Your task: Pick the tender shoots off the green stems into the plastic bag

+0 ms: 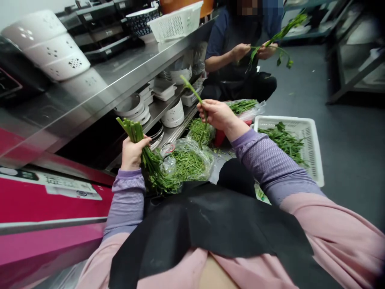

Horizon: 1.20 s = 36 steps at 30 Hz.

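Observation:
My left hand (132, 151) is wrapped round a thick bunch of leafy green stems (154, 166), cut ends up and leaves hanging down. Between the fingers of my right hand (217, 116) a single green stem (192, 89) is pinched, its thick end pointing up and left. Below and between my hands, a clear plastic bag (207, 158) lies open, filled with thin green stem pieces (188, 165). Another heap of cut greens (200, 130) lies just behind it. To the right of my right forearm, a white basket (315, 150) holds loose green leaves (282, 140).
A co-worker (224, 52) crouches opposite, both hands on long green stems (279, 34). On the left runs a steel counter (126, 76) with white perforated pots (57, 48) on top and dishes (164, 90) on its lower shelf. Grey floor (345, 160) lies to the right.

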{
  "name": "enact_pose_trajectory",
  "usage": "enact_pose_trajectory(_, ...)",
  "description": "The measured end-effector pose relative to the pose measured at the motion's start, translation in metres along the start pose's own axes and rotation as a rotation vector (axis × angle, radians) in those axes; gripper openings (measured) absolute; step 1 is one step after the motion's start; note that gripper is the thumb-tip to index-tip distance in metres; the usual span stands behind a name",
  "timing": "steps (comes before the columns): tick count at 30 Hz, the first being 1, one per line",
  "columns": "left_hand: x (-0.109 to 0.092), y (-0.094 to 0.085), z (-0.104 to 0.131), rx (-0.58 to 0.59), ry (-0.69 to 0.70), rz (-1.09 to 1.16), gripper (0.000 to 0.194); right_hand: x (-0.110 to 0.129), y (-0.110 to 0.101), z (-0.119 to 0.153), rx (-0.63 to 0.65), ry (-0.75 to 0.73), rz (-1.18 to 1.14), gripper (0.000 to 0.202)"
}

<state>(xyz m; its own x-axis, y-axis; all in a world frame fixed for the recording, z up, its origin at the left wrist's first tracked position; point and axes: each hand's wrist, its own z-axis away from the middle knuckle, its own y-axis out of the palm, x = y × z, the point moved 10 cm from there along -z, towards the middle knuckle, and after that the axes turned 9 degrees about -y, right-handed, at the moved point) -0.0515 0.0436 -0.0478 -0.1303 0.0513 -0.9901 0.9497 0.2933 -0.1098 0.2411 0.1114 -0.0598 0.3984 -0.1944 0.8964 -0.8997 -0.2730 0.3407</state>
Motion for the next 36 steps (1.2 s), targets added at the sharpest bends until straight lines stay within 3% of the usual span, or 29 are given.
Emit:
enact_pose_trajectory(3,-0.011,0.044,0.013,0.254,-0.049,0.100,0.023,-0.027,0.040,0.013,0.185,0.164,0.021,0.022)
enact_pose_trajectory(6,-0.021,0.078,0.026,0.403,-0.028,0.080,0.023,-0.056,0.082,0.030,0.354,0.275,0.065,0.023)
enact_pose_trajectory(8,-0.021,0.087,0.029,0.444,-0.031,0.098,0.022,-0.068,0.099,0.037,0.430,0.305,0.079,0.023)
enact_pose_trajectory(11,-0.015,0.072,0.021,0.329,-0.057,0.185,0.022,-0.075,0.107,0.047,0.523,0.305,0.092,0.021)
enact_pose_trajectory(14,-0.013,0.043,0.011,0.147,-0.081,0.230,0.021,-0.075,0.099,0.056,0.546,0.245,0.106,0.022)
enact_pose_trajectory(19,-0.021,0.013,0.001,0.010,-0.080,0.258,0.022,-0.084,0.082,0.068,0.474,0.130,0.244,0.020)
enact_pose_trajectory(26,-0.025,0.003,0.002,-0.061,-0.077,0.242,0.019,-0.078,0.085,0.066,0.324,-0.061,0.468,0.016)
enact_pose_trajectory(29,-0.028,-0.003,0.004,-0.100,-0.067,0.245,0.017,-0.083,0.075,0.062,0.204,-0.030,0.389,0.018)
enact_pose_trajectory(32,-0.035,-0.019,0.004,-0.183,-0.067,0.268,0.014,-0.106,0.046,0.056,0.024,0.062,0.264,0.017)
enact_pose_trajectory(36,-0.054,-0.049,0.002,-0.310,-0.022,0.371,0.013,-0.147,-0.043,0.055,-0.362,0.173,0.323,0.018)
